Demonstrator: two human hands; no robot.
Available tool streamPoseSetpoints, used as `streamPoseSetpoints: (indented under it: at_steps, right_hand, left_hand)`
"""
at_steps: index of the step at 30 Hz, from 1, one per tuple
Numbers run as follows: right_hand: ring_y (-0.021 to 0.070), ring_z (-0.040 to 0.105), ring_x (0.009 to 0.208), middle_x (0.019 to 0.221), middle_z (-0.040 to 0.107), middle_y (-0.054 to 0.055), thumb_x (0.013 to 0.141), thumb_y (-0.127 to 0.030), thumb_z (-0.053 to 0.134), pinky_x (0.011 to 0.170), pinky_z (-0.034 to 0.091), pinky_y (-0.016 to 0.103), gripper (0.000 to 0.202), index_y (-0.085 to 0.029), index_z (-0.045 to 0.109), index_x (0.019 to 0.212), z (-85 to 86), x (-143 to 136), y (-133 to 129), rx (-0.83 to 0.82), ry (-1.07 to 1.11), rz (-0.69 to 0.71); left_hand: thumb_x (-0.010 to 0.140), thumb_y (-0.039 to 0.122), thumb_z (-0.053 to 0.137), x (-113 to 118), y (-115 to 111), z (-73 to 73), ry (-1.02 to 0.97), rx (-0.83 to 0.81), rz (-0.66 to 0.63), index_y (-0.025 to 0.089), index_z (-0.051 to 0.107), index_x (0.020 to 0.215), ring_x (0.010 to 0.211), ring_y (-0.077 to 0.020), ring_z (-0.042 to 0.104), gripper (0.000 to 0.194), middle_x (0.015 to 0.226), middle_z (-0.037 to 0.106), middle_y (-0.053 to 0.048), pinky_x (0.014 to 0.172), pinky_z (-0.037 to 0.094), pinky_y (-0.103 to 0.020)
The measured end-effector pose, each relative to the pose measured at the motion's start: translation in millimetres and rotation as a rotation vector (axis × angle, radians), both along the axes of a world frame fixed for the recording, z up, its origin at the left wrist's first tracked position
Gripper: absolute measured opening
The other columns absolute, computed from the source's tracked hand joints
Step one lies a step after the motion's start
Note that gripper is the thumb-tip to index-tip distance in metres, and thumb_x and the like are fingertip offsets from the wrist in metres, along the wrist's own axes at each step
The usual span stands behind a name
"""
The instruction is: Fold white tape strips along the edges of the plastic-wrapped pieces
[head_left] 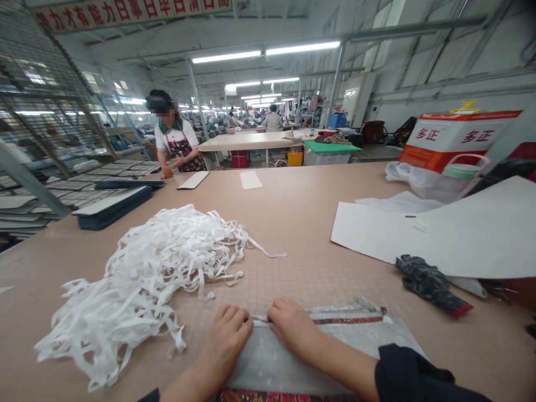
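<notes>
On the tabletop in front of me lies a thin greyish, slightly see-through sheet (268,357) with a dark brown strip (355,320) along its far edge. My left hand (228,338) closes its fingers on the far left of that edge. Close beside it, my right hand (293,326) pinches the same edge; the fingertips of both hands are partly hidden. Red patterned cloth (268,396) shows below the sheet at the bottom of the view. A tangled heap of white tape strips (167,257) lies left of my hands.
A dark patterned sleeve-like cloth (431,285) with a red end lies right, against large white boards (452,234). Behind are a white-and-orange box (456,139) and a green-lidded container (463,170). Dark-edged panels (115,209) are stacked left. A person (178,137) stands across the table (301,212).
</notes>
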State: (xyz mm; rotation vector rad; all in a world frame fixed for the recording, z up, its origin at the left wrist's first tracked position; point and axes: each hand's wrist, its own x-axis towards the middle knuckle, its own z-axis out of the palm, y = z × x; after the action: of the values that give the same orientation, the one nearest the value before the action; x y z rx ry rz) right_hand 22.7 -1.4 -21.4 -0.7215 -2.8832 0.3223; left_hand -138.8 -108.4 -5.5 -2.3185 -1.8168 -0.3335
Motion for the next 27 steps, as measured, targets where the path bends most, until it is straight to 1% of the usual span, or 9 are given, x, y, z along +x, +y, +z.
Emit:
streamPoseSetpoints:
  at_steps: [3, 6, 9, 13, 18, 21, 23, 25, 27]
  right_hand:
    - [0.0164, 0.051, 0.082, 0.081, 0.059, 0.004, 0.082, -0.016, 0.050, 0.068, 0.036, 0.025, 0.009, -0.016, 0.059, 0.078, -3.8, -12, 0, -0.018, -0.002, -0.005]
    - [0.0173, 0.052, 0.079, 0.080, 0.059, 0.005, 0.082, -0.012, 0.048, 0.067, 0.036, 0.026, 0.012, -0.015, 0.058, 0.077, -7.9, -19, -1, 0.001, 0.001, -0.011]
    - [0.0181, 0.053, 0.078, 0.080, 0.060, 0.005, 0.081, -0.011, 0.049, 0.067, 0.037, 0.027, 0.011, -0.015, 0.058, 0.078, -7.6, -20, -2, 0.010, -0.003, -0.025]
    - [0.0179, 0.052, 0.081, 0.083, 0.059, 0.004, 0.078, -0.014, 0.055, 0.070, 0.038, 0.026, 0.003, -0.016, 0.058, 0.079, -4.6, -23, -7, -0.035, 0.017, -0.002]
    - [0.0173, 0.049, 0.080, 0.082, 0.057, 0.003, 0.080, -0.013, 0.054, 0.070, 0.037, 0.028, 0.004, -0.017, 0.055, 0.079, -12.9, -26, -14, 0.053, 0.089, 0.118]
    - [0.0184, 0.047, 0.078, 0.082, 0.056, 0.003, 0.081, -0.015, 0.054, 0.069, 0.036, 0.031, 0.002, -0.016, 0.055, 0.083, -17.3, -19, -18, 0.181, 0.115, 0.265]
    - [0.0196, 0.046, 0.077, 0.085, 0.056, 0.005, 0.081, -0.017, 0.054, 0.067, 0.035, 0.033, 0.008, -0.014, 0.055, 0.088, -17.5, -13, -20, 0.262, 0.112, 0.359]
    - [0.0204, 0.046, 0.078, 0.088, 0.056, 0.007, 0.081, -0.017, 0.053, 0.066, 0.035, 0.034, 0.015, -0.011, 0.054, 0.094, -16.5, -9, -22, 0.308, 0.109, 0.398]
    - [0.0203, 0.046, 0.077, 0.087, 0.056, 0.007, 0.081, -0.016, 0.053, 0.066, 0.035, 0.034, 0.017, -0.011, 0.054, 0.096, -15.5, -8, -24, 0.314, 0.110, 0.385]
  left_hand:
    - [0.083, 0.018, 0.049, 2, -10, -11.5, 0.003, -0.017, 0.045, 0.021, 0.054, 0.091, 0.077, -0.0177, 0.046, 0.010, 0.085, 0.055, -0.001, 0.073, 0.033, -0.033]
    - [0.084, 0.018, 0.046, 6, -14, -18.8, 0.018, -0.056, 0.088, 0.020, 0.054, 0.085, 0.076, -0.0178, 0.047, 0.009, 0.082, 0.055, -0.002, 0.072, 0.034, -0.033]
    - [0.085, 0.017, 0.045, 8, -17, -19.4, 0.043, -0.070, 0.087, 0.019, 0.054, 0.085, 0.076, -0.0187, 0.047, 0.010, 0.082, 0.055, -0.002, 0.072, 0.035, -0.034]
    - [0.084, 0.016, 0.045, 9, -22, -18.1, 0.042, -0.059, 0.068, 0.018, 0.052, 0.098, 0.080, -0.0198, 0.049, 0.016, 0.089, 0.057, -0.004, 0.076, 0.037, -0.035]
    - [0.084, 0.015, 0.044, 9, -24, -19.9, -0.051, -0.047, 0.122, 0.020, 0.054, 0.094, 0.079, -0.0190, 0.051, 0.015, 0.089, 0.058, -0.003, 0.074, 0.040, -0.035]
    - [0.084, 0.014, 0.041, 6, -21, -22.6, -0.191, -0.026, 0.196, 0.020, 0.056, 0.087, 0.077, -0.0175, 0.052, 0.016, 0.085, 0.058, -0.002, 0.072, 0.042, -0.032]
    - [0.083, 0.013, 0.041, 4, -17, -24.5, -0.266, -0.012, 0.252, 0.019, 0.055, 0.090, 0.077, -0.0169, 0.052, 0.017, 0.083, 0.058, -0.003, 0.070, 0.043, -0.030]
    - [0.083, 0.013, 0.042, 4, -14, -26.2, -0.273, -0.026, 0.269, 0.020, 0.056, 0.095, 0.076, -0.0167, 0.052, 0.019, 0.081, 0.057, -0.002, 0.069, 0.043, -0.029]
    - [0.083, 0.014, 0.044, 3, -12, -27.3, -0.210, -0.047, 0.247, 0.022, 0.057, 0.096, 0.076, -0.0170, 0.051, 0.020, 0.081, 0.056, -0.002, 0.068, 0.043, -0.030]
